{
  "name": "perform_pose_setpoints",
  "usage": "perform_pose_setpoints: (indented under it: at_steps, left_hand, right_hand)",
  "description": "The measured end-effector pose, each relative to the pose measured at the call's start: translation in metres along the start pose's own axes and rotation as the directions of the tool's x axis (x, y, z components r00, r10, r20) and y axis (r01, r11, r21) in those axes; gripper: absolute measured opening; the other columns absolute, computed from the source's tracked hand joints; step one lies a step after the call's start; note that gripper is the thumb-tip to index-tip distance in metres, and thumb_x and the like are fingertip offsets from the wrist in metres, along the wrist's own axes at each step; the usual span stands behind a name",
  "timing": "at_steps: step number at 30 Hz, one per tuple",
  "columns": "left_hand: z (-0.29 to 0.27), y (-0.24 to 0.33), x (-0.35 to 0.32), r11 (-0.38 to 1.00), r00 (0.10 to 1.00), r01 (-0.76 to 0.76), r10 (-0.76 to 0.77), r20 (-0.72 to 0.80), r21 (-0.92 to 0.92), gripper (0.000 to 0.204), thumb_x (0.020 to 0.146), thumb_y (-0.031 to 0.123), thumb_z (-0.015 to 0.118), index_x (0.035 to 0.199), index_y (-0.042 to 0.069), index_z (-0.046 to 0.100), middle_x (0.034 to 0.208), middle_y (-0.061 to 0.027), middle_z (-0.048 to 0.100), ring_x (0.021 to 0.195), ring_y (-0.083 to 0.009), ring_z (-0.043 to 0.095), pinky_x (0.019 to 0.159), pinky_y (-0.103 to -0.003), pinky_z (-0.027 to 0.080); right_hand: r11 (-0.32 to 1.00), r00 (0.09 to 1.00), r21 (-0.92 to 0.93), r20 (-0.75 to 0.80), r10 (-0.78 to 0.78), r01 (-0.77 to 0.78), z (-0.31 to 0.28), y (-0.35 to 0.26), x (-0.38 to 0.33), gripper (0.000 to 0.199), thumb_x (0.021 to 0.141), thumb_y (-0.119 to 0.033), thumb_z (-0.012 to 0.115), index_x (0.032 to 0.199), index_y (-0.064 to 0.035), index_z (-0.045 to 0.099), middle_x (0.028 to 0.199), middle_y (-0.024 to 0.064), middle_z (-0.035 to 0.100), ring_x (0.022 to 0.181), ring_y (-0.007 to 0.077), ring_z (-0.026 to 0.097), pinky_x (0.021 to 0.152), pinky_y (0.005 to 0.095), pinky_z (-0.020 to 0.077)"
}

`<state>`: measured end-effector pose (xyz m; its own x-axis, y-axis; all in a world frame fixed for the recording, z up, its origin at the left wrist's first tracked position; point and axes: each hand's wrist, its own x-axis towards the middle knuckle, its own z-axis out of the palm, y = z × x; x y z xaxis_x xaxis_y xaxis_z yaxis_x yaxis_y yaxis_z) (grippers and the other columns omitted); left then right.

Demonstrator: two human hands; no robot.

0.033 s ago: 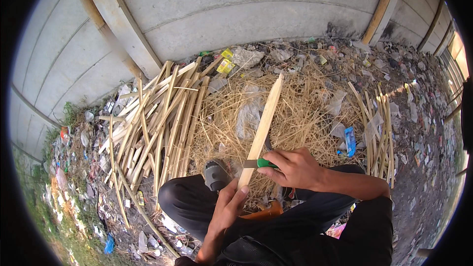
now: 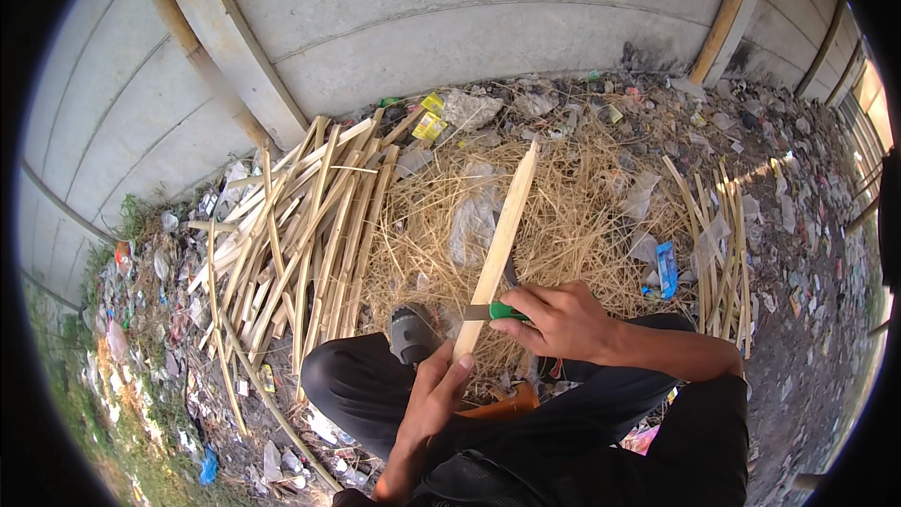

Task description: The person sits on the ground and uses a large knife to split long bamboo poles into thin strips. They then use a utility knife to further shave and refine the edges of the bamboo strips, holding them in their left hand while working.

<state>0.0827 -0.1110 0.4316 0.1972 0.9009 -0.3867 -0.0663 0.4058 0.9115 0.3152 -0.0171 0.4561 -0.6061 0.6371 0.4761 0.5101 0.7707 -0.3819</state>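
Note:
A pale split bamboo strip (image 2: 510,222) slants up and away from me, its far end cut to a point. My left hand (image 2: 437,389) is closed around the strip's near end, thumb along its face. In my right hand (image 2: 569,321) is a knife (image 2: 505,311) with a green handle, gripped with the fingers wrapped round it. The knife's blade lies across the strip, a short way beyond my left hand. Part of the handle is hidden by my fingers.
A heap of bamboo strips (image 2: 324,225) lies at the left, a smaller bundle (image 2: 723,253) at the right. Dry shavings (image 2: 582,197) cover the ground between them, with litter and a blue wrapper (image 2: 667,270). A concrete wall (image 2: 469,19) stands behind. My grey shoe (image 2: 413,332) is near the strip.

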Motion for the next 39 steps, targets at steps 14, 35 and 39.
perform_pose_setpoints:
  at_steps: [14, 35, 39]
  left_hand:
    - [-0.006, -0.027, -0.020, 0.983, 0.998, 0.060, -0.058, -0.015, 0.174, 0.033, 0.106, 0.032, 0.061, 0.108, -0.001, 0.063, 0.070, 0.0008, 0.052, 0.064, -0.0090, 0.047, 0.058, -0.030, 0.035]
    - [0.019, 0.009, 0.010, 0.792, 0.907, -0.211, 0.378, -0.188, 0.572, 0.033, 0.104, 0.027, 0.067, 0.092, -0.001, 0.053, 0.064, -0.0185, 0.058, 0.055, -0.0349, 0.059, 0.056, -0.044, 0.043]
    - [0.018, 0.010, 0.007, 0.818, 0.930, -0.178, 0.321, -0.177, 0.547, 0.034, 0.104, 0.028, 0.067, 0.091, -0.001, 0.053, 0.065, -0.0189, 0.060, 0.056, -0.0348, 0.061, 0.057, -0.043, 0.044]
  right_hand:
    - [0.854, 0.819, 0.037, -0.268, 0.508, -0.518, -0.068, 0.093, 0.012, 0.029, 0.109, -0.030, 0.063, 0.109, -0.0011, 0.066, 0.072, 0.0153, 0.064, 0.056, 0.0304, 0.062, 0.056, 0.0416, 0.0465]
    - [0.999, 0.999, -0.033, -0.038, 0.039, -0.040, 0.000, 0.009, -0.005, 0.029, 0.104, -0.039, 0.068, 0.104, -0.0099, 0.066, 0.076, 0.0060, 0.071, 0.056, 0.0232, 0.070, 0.045, 0.0346, 0.0527]
    - [0.997, 0.995, -0.048, -0.085, 0.049, -0.054, 0.000, 0.015, -0.005, 0.028, 0.103, -0.039, 0.070, 0.103, -0.0106, 0.067, 0.078, 0.0053, 0.072, 0.056, 0.0227, 0.070, 0.046, 0.0354, 0.0529]
